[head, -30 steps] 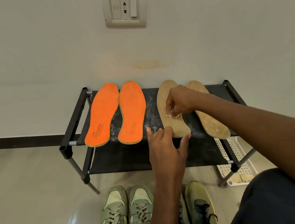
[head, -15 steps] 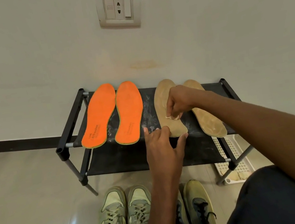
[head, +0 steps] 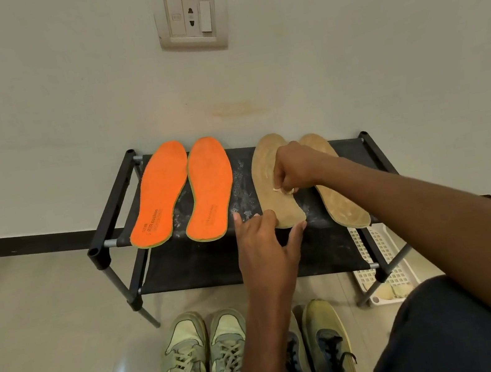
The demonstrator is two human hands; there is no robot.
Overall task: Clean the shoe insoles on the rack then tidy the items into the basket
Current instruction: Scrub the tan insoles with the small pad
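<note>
Head view: on the rack, the left hand presses straight fingers on a tan insole. The right hand has its fingers curled over that insole; whether they pinch anything is unclear.

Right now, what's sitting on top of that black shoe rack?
On the rack lie two orange insoles and two tan insoles. The right hand rests on the left tan one; the left hand steadies its heel. What the right hand pinches is too small to tell.

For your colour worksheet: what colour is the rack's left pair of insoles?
Bright orange, clearest in the head view.
</note>
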